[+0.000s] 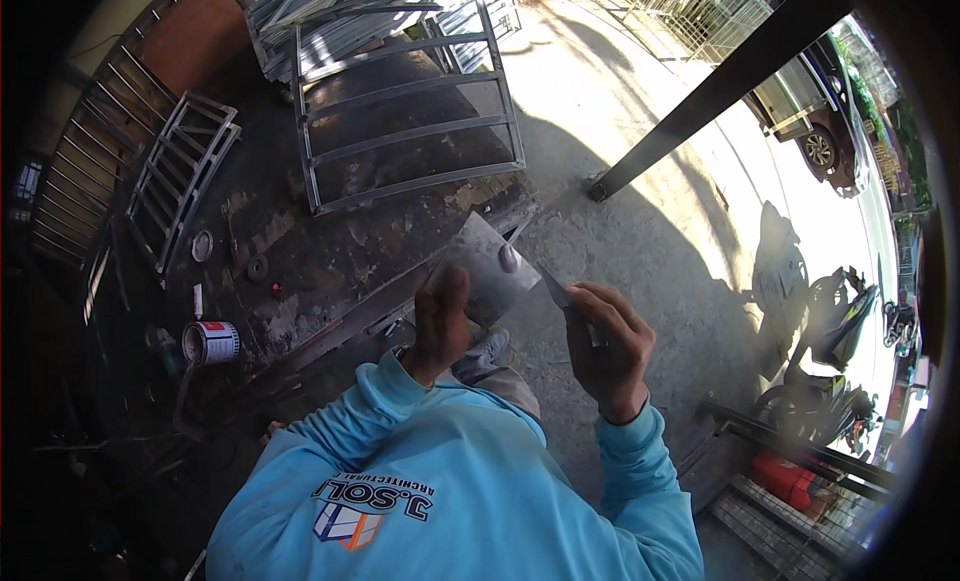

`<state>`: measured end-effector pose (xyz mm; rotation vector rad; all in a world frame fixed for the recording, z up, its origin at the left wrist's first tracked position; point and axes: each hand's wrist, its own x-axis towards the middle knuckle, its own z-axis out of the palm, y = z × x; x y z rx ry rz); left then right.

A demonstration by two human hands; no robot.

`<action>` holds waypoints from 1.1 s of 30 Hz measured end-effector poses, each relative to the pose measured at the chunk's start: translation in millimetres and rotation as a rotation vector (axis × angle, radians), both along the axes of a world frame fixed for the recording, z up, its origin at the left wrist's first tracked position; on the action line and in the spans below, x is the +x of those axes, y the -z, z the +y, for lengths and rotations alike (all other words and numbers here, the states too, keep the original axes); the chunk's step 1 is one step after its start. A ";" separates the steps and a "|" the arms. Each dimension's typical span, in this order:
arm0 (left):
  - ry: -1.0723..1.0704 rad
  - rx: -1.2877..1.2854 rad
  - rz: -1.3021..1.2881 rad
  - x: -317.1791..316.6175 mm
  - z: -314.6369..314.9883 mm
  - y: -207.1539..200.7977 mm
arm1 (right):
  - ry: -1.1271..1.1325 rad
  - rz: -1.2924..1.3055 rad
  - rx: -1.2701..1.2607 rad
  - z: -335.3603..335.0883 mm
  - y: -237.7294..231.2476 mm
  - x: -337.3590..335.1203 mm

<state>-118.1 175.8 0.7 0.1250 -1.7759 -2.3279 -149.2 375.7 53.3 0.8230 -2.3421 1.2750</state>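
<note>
In front of my body, my left hand [440, 323] grips a flat grey square metal plate [487, 264] by its near left side. A small, smooth, greyish-pink lump of paste [509, 258] sits near the plate's right edge. My right hand [608, 346] is closed round a thin pointed putty knife [556, 291]. Its blade points up and left, close to the plate's right corner. Whether blade and plate touch, I cannot tell. The knife's handle is mostly hidden by my fingers.
A dark, stained worktable [350, 246] extends left, bearing a welded metal frame [415, 131], a smaller frame [180, 181] and a labelled can [211, 342]. A dark post [720, 91] rises from the concrete floor to the right. Motorcycles [830, 321] and a parked car [815, 121] stand beyond.
</note>
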 end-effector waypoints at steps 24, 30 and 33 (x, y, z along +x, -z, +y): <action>0.051 -0.163 0.159 -96.2 68.8 36.6 | -0.086 0.075 0.245 11.6 -5.8 -96.2; -0.004 -0.113 0.169 -150.6 75.5 49.0 | 0.027 0.154 0.214 9.1 -6.4 -151.7; -0.078 -0.016 0.170 -177.2 78.2 58.0 | 0.079 0.221 0.184 8.4 -5.1 -177.4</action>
